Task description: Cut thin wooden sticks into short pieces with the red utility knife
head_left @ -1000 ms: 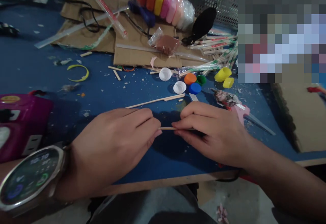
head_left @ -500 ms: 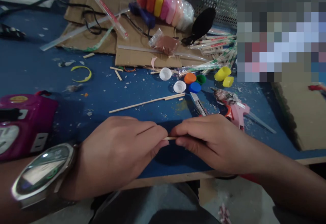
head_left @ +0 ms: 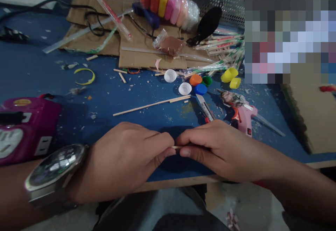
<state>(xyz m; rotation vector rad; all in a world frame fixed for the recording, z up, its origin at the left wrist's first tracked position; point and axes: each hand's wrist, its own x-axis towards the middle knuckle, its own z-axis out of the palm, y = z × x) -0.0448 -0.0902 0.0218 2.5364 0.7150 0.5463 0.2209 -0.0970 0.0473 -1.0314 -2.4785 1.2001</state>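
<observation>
Between my two hands runs a thin wooden stick (head_left: 176, 147), mostly hidden by the fingers. My left hand (head_left: 128, 157) is closed on its left part, thumb against the curled index finger. My right hand (head_left: 217, 148) pinches the other end, so only a short length shows in the gap. Just beyond them on the blue table lies a longer wooden stick (head_left: 141, 110) with a shorter piece (head_left: 180, 99) along its right end. A utility knife (head_left: 204, 107) with its blade out rests near my right fingers. Beside it is a pink hot glue gun (head_left: 244, 115).
Bottle caps, among them an orange cap (head_left: 195, 80) and a blue cap (head_left: 201, 89), sit mid-table. Behind are cardboard sheets (head_left: 152, 61), wrapped chopsticks (head_left: 223, 45) and colourful clay packs (head_left: 168, 3). A purple power strip (head_left: 49, 119) stands left, a cardboard piece (head_left: 320, 129) right.
Both hands have come slightly closer together and a little lower, so less of the stick shows between them. My left wrist has shifted right. The things on the table have stayed put.
</observation>
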